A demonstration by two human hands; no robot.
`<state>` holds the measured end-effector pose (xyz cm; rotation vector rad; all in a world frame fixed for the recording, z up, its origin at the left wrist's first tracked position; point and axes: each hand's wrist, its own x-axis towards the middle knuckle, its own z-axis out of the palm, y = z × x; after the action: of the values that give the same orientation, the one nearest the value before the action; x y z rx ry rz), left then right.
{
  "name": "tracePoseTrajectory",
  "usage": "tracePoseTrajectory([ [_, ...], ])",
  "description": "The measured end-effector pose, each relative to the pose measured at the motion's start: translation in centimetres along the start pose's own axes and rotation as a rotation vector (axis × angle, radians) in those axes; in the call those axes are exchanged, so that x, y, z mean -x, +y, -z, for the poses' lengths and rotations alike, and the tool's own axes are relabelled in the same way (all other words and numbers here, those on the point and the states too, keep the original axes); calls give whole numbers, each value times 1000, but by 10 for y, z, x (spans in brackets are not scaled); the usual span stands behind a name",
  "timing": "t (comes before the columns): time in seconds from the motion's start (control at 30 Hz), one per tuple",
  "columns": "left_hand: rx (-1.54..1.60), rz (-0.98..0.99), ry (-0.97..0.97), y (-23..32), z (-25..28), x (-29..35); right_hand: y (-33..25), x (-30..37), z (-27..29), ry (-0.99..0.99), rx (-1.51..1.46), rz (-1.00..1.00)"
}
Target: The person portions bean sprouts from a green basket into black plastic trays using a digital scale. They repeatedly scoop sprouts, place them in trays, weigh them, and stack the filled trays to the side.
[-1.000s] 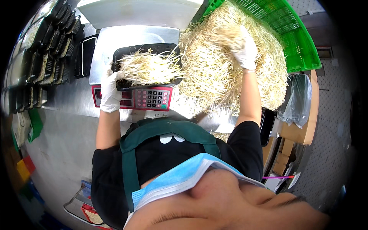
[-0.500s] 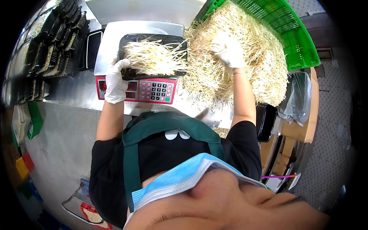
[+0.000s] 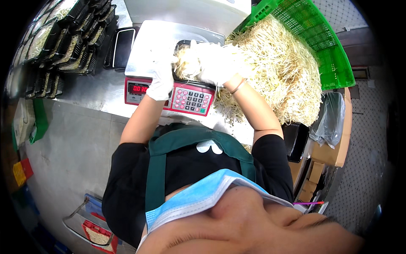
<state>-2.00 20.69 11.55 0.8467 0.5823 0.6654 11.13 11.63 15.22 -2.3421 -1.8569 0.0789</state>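
A black plastic tray sits on the silver platform of a red-framed weighing scale. Pale bean sprouts show in it between my two gloved hands. My right hand reaches over the tray from the right, its fingers curled down on the sprouts and covering much of them. At the tray's left side is my left hand, close against the sprouts; glare on the white glove blurs its fingers. The scale's red display is lit, and my left wrist hides part of the panel.
A big heap of sprouts spills from a tipped green crate at right. Stacked filled black trays stand at far left, beside a black tray with a white-faced device. More black trays and a cardboard box are at right.
My right hand has moved left from the sprout heap to above the tray. My left hand has shifted right along the tray. The display now shows lit digits, and the view has swung slightly.
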Motion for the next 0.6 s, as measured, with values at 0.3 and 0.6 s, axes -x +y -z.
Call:
tracePoseTrajectory([
  [0.3,-1325,-745,-487,5,-39,-19,18,6,41,-284,228,145],
  [0.6,-1787,-651,-714,20,-42,-18,64,51,39,-231,3,-39],
])
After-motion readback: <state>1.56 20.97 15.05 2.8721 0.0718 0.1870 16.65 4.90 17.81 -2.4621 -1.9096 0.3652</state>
